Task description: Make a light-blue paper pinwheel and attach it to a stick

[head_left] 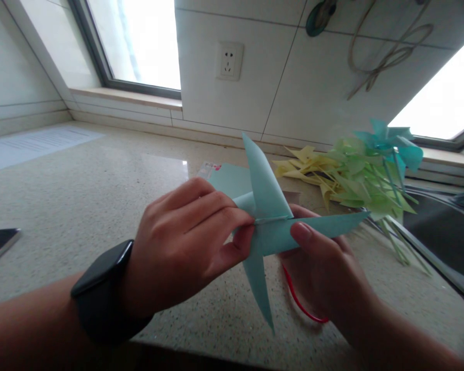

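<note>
A light blue paper pinwheel (268, 185) is held between my two hands over the counter. Its pointed blades stick up, down and out to the right. My left hand (189, 237), with a black watch on the wrist, pinches the paper close to the pinwheel's centre. On the right blade, my right hand (325, 268) presses with its thumb on top and its fingers behind. A thin strip, perhaps a stick, lies at the centre. Behind the pinwheel lies light blue paper (228, 178). Part of a red loop (299, 304), perhaps a scissors handle, shows below my right hand.
Yellow, green and blue pinwheels (355, 175) on sticks are heaped at the right, beside the sink (441, 232). A printed sheet (38, 144) lies at the far left, with a dark flat device (0, 245) nearer. The speckled counter (112, 196) runs to a tiled wall with a socket (229, 61).
</note>
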